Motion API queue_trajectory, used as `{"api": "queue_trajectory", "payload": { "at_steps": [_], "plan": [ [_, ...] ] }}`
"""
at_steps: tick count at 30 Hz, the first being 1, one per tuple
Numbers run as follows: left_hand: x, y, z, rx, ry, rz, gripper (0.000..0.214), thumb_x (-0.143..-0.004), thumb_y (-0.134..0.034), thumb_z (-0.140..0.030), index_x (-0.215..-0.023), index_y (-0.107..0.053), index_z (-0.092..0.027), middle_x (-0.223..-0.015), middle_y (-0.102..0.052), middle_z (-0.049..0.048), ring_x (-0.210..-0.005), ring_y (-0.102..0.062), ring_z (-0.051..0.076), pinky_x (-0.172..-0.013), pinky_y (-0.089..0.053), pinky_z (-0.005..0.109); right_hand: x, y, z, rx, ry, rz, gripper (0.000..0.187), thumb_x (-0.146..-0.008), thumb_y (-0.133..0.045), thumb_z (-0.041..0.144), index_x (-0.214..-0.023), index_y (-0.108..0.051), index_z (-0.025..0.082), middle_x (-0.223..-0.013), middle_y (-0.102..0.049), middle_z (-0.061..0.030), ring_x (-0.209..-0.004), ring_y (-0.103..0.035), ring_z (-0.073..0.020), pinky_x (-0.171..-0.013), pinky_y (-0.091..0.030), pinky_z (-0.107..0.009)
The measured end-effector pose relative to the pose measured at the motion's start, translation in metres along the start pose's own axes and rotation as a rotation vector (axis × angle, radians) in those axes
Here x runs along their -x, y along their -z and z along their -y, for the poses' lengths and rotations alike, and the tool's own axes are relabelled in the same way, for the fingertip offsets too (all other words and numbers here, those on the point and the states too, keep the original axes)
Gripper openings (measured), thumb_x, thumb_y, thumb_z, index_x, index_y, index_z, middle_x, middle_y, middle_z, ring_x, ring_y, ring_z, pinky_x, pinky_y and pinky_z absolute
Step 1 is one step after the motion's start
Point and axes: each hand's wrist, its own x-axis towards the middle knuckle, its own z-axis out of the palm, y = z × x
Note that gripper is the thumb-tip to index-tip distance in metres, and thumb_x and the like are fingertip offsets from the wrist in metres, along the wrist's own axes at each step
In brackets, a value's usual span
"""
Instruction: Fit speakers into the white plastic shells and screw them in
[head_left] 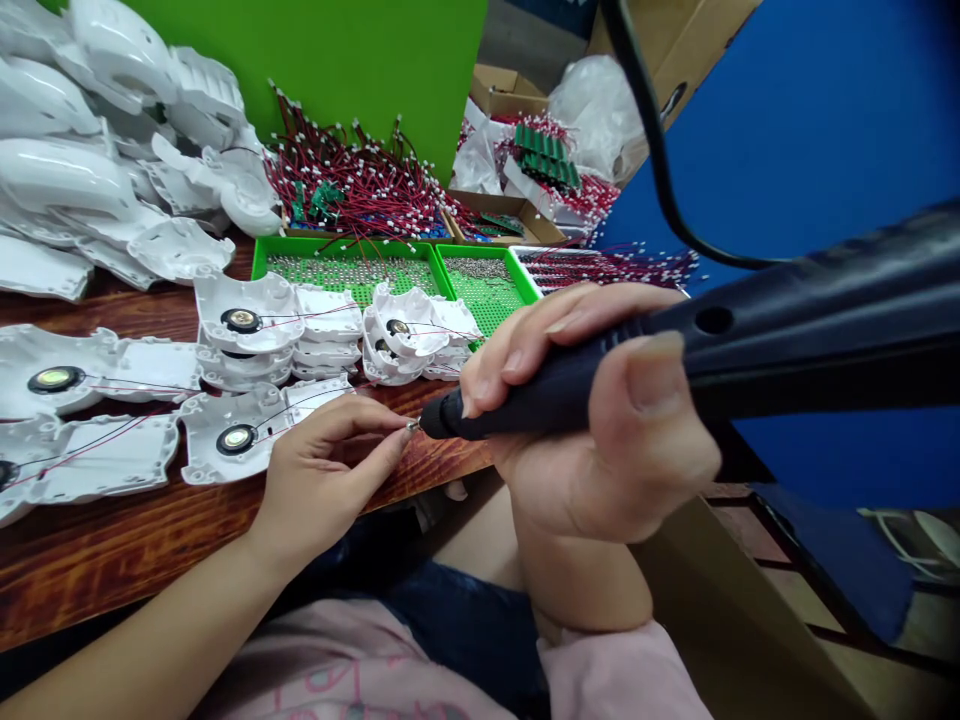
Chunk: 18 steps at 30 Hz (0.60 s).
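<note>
Left of the slim black pen-shaped power tool [540, 395], glossy white moulded plastic shells [67, 180] lie heaped on a reddish-brown wooden workbench [112, 540]. Closer to the tool sit opened white plastic housings [187, 440], some stacked, each with a round black-rimmed speaker [237, 439] and thin red wires [105, 435] running across it.

The left hand [322, 490] is mostly closed, its thumb and forefinger pinching a tiny silver metal piece [412, 425] right at the tool's nose; whether the two touch is too small to tell. The right hand [600, 410] is clenched around the tool's barrel, with fingers wrapped over the top and thumb pressed to the side.

Beyond the tool lie green plastic trays [345, 265] of small silver metal parts, tangled red wires with white connectors [352, 180], and green circuit boards [544, 155]. To its right, a black cord [652, 120] curves down in front of a blue panel [795, 130].
</note>
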Motion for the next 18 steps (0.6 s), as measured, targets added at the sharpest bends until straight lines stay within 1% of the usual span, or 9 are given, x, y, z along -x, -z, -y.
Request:
{"api": "queue_trajectory", "payload": {
  "at_steps": [2,5,8,11,15,18],
  "plan": [
    [0.0012,-0.0004,-0.0013,-0.052,-0.030,-0.001,0.003,-0.084,-0.070,-0.023,-0.085,-0.073,-0.022,-0.086,-0.068,-0.0002,-0.079,-0.064,0.008,-0.070,-0.052,0.012,-0.0010,-0.0016,-0.0004,0.044,-0.012,0.007,0.028,-0.082,-0.072,0.048,-0.072,-0.054,0.029,-0.067,-0.051,0.0039,-0.054,-0.053,-0.0146,-0.054,-0.048,-0.035],
    [0.0032,-0.0009,-0.0018,-0.109,-0.042,-0.007,0.005,-0.083,-0.070,-0.023,-0.087,-0.074,-0.023,-0.087,-0.068,-0.0003,-0.077,-0.065,0.007,-0.068,-0.052,0.011,-0.0017,-0.0026,-0.0015,0.044,-0.026,0.004,0.031,-0.079,-0.075,0.050,-0.071,-0.054,0.029,-0.066,-0.051,0.0036,-0.053,-0.051,-0.0146,-0.052,-0.046,-0.034],
    [0.0038,-0.0013,-0.0010,-0.120,-0.034,-0.021,0.004,-0.084,-0.070,-0.024,-0.086,-0.073,-0.022,-0.087,-0.068,0.0002,-0.077,-0.065,0.008,-0.067,-0.053,0.012,-0.0013,-0.0028,-0.0020,-0.007,-0.062,0.005,0.035,-0.076,-0.077,0.053,-0.072,-0.054,0.028,-0.064,-0.051,0.0043,-0.051,-0.052,-0.0134,-0.050,-0.047,-0.031],
    [0.0029,-0.0019,0.0001,-0.122,0.002,-0.042,0.006,-0.084,-0.071,-0.028,-0.085,-0.073,-0.022,-0.087,-0.068,0.0006,-0.078,-0.065,0.009,-0.067,-0.052,0.013,-0.0007,-0.0032,-0.0019,-0.023,-0.067,-0.004,0.037,-0.076,-0.076,0.056,-0.074,-0.053,0.027,-0.063,-0.051,0.0049,-0.051,-0.053,-0.0122,-0.050,-0.049,-0.029],
    [0.0010,-0.0025,0.0013,-0.117,0.036,-0.046,0.010,-0.084,-0.072,-0.031,-0.085,-0.073,-0.021,-0.087,-0.068,0.0010,-0.079,-0.064,0.009,-0.069,-0.051,0.015,-0.0008,-0.0022,-0.0029,0.002,-0.012,-0.033,0.035,-0.077,-0.076,0.054,-0.072,-0.055,0.027,-0.064,-0.052,0.0046,-0.051,-0.054,-0.0123,-0.050,-0.049,-0.030],
    [0.0005,-0.0027,0.0017,-0.100,0.059,-0.045,0.012,-0.082,-0.074,-0.032,-0.085,-0.074,-0.020,-0.086,-0.068,0.0005,-0.077,-0.065,0.009,-0.069,-0.052,0.015,-0.0011,-0.0001,-0.0047,-0.017,0.051,-0.026,0.028,-0.080,-0.075,0.047,-0.074,-0.059,0.025,-0.066,-0.053,0.0041,-0.049,-0.054,-0.0122,-0.046,-0.047,-0.031]
  ]
}}
